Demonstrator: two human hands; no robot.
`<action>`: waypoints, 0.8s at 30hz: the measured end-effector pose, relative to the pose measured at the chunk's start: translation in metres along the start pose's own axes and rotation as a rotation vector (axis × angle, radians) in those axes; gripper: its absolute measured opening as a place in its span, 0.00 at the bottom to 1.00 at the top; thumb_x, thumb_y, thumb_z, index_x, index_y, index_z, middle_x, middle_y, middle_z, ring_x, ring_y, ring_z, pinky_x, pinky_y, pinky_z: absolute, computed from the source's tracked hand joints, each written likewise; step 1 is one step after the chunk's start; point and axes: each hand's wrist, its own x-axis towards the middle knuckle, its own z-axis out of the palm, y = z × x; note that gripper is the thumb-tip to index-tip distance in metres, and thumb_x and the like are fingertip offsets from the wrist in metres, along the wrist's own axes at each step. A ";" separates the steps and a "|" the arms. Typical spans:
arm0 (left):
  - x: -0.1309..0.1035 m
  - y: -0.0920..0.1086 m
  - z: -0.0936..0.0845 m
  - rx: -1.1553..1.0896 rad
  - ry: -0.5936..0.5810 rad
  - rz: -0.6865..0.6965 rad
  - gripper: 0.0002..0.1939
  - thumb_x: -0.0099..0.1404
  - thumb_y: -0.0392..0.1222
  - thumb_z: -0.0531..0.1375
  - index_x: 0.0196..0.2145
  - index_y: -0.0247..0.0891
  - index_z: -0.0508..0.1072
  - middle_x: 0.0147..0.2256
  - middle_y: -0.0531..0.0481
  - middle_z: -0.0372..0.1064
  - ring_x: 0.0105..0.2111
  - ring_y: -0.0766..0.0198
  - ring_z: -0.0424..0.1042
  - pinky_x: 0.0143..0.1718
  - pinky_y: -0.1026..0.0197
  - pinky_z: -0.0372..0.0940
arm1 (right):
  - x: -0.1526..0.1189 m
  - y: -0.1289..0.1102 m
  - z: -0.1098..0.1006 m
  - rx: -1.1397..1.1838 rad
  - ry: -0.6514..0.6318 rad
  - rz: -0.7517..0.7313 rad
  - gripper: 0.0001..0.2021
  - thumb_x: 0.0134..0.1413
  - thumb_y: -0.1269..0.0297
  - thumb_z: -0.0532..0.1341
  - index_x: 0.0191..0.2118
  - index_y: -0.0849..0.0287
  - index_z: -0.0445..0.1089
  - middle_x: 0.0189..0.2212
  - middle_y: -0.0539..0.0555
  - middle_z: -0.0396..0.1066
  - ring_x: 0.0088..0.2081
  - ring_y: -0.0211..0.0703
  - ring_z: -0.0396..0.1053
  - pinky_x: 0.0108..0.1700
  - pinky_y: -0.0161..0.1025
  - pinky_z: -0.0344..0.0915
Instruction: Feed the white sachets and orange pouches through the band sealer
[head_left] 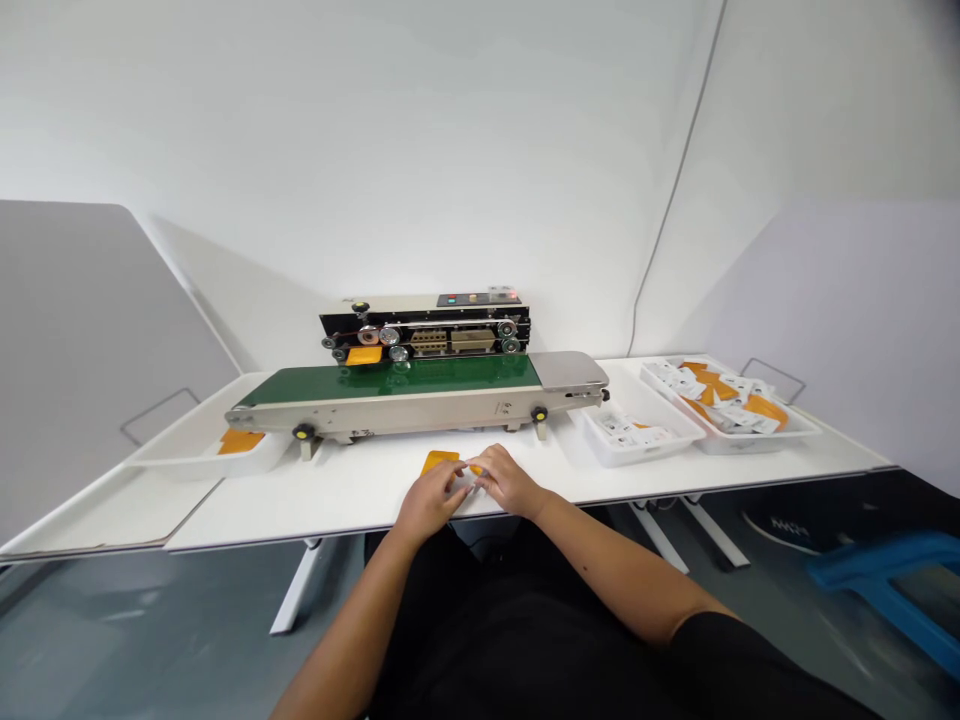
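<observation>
Close to the table's front edge, my left hand (429,497) and my right hand (511,482) meet with bent fingers. At their fingertips is a small orange-and-white packet (475,470), mostly covered by the fingers. Both hands look pinched closed on it. Another flat orange packet (440,459) lies on the white table just beyond my left hand, partly hidden by it. Behind the hands stands a band sealing machine (427,335) with a green conveyor belt (465,375). An orange packet (364,355) sits in the machine's left end, above the belt.
On the right, a white tray (652,450) holds a few packets, and a second tray (739,440) is heaped with orange and white ones. Left of the conveyor, another white tray (259,462) contains orange packets. A blue stool (892,570) stands at lower right.
</observation>
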 end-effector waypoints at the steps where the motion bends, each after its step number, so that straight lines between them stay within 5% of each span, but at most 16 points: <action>1: 0.000 -0.001 0.000 0.005 0.001 0.009 0.13 0.70 0.46 0.61 0.50 0.42 0.72 0.40 0.48 0.73 0.36 0.59 0.72 0.38 0.58 0.67 | 0.000 -0.001 0.001 0.007 0.004 -0.016 0.17 0.70 0.63 0.53 0.61 0.54 0.62 0.42 0.58 0.70 0.44 0.50 0.65 0.49 0.51 0.65; 6: 0.002 -0.002 -0.001 -0.029 0.030 0.057 0.09 0.74 0.42 0.54 0.39 0.40 0.74 0.34 0.48 0.72 0.35 0.59 0.72 0.38 0.59 0.67 | 0.004 -0.006 0.005 0.050 -0.009 -0.026 0.16 0.71 0.64 0.53 0.60 0.54 0.65 0.43 0.58 0.72 0.45 0.49 0.67 0.50 0.50 0.66; 17: -0.003 0.009 -0.016 -0.146 -0.040 0.126 0.08 0.70 0.42 0.59 0.45 0.40 0.75 0.39 0.48 0.75 0.34 0.61 0.72 0.40 0.60 0.68 | 0.003 -0.003 0.006 0.064 0.063 0.074 0.10 0.70 0.63 0.55 0.51 0.55 0.71 0.41 0.57 0.75 0.42 0.47 0.69 0.49 0.48 0.66; 24: -0.003 -0.004 -0.004 -0.102 0.162 0.093 0.08 0.72 0.38 0.57 0.39 0.41 0.78 0.35 0.48 0.77 0.35 0.61 0.75 0.39 0.61 0.69 | 0.008 -0.003 0.000 0.094 0.036 0.144 0.17 0.62 0.59 0.65 0.55 0.56 0.70 0.40 0.57 0.74 0.43 0.49 0.68 0.49 0.48 0.67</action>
